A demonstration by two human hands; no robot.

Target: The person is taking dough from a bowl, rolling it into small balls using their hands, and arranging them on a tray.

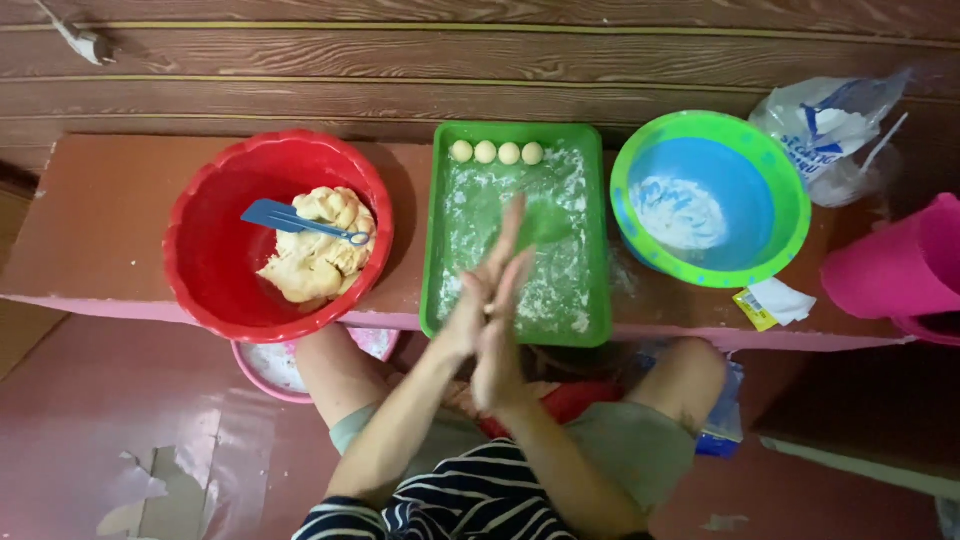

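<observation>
While the left hand [468, 312] and the right hand [500, 335] press flat together, palm to palm with fingers straight, whatever lies between them is hidden, so a grip cannot be told; they hover over the near edge of the green rectangular plastic tray [592, 240] dusted with flour. Beyond the fingertips, four small pale dough balls [496, 152] line the tray's far end; left of the hands sits the round red plastic bowl [210, 255] holding a yellowish dough lump [315, 262] and a blue spatula [285, 217]; right of them stands the blue bowl with a green rim [775, 175] on the pink tabletop [95, 225].
</observation>
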